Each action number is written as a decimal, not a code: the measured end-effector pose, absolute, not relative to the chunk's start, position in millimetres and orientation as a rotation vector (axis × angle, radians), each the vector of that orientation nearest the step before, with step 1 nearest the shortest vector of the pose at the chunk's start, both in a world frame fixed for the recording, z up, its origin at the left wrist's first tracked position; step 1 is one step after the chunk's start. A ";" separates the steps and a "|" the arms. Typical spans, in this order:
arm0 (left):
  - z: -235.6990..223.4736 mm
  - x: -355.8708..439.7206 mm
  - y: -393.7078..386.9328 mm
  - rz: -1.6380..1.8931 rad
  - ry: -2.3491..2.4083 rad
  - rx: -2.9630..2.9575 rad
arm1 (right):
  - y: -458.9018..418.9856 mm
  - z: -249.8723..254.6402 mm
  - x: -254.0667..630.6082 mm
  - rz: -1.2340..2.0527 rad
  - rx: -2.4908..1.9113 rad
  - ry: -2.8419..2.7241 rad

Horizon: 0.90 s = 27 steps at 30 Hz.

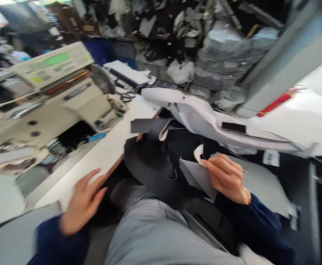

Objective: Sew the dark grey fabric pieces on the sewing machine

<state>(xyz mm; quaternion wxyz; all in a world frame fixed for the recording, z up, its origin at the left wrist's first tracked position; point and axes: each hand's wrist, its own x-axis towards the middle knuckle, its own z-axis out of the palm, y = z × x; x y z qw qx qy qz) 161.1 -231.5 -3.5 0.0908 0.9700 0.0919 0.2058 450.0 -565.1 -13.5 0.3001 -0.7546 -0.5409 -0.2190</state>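
Note:
My right hand point(227, 176) is closed, its fingertips pinching a small white strip point(198, 152) that curls up from them. Beneath that hand lie grey fabric pieces point(262, 180) on top of black fabric point(183, 143). My left hand point(83, 202) is slightly blurred, with fingers apart and nothing in them, over the front edge of the white sewing table point(108, 147). Dark grey strips point(138, 158) hang in loops off the table's edge, between my hands. A long pale, padded-looking fabric piece point(194, 110) stretches behind the right hand.
On the left stands a sewing machine point(50, 99) with a control panel. Blue-handled snips point(96, 137) lie by it, and black scissors point(127, 96) are farther back. A grey post point(290, 62) rises at the right, near stacked wrapped bundles point(224, 55).

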 end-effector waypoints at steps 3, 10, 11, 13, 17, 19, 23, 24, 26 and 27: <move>-2.1 194.3 -257.2 0.572 0.074 2.768 | -484.8 19.3 415.1 -0.685 -1.620 -1.870; 20.9 216.8 -256.6 0.685 -0.184 2.605 | -401.1 78.1 371.2 -0.811 -1.053 -2.206; 21.9 209.0 -253.0 0.692 -0.197 2.585 | -398.4 82.7 366.2 -0.839 -1.026 -2.237; 24.3 190.8 -245.6 0.747 -0.175 2.542 | -393.6 87.8 356.1 -0.896 -0.983 -2.258; 35.1 160.1 -233.6 0.820 -0.099 2.498 | -376.0 93.9 333.7 -0.962 -0.875 -2.247; 40.7 151.4 -231.0 0.758 -0.127 2.465 | -362.7 101.6 322.2 -0.979 -0.711 -2.323; 52.2 129.2 -229.1 0.690 -0.152 2.220 | -326.2 131.0 296.7 -0.859 -0.631 -2.437; 58.8 118.0 -226.6 0.731 -0.095 2.142 | -313.4 142.1 288.2 -0.815 -0.679 -2.448; 81.5 85.0 -216.8 0.924 0.130 2.017 | -282.4 171.2 264.9 -0.712 -0.791 -2.431; 98.1 63.4 -209.8 1.083 0.286 1.972 | -265.2 189.4 249.2 -0.633 -0.846 -2.401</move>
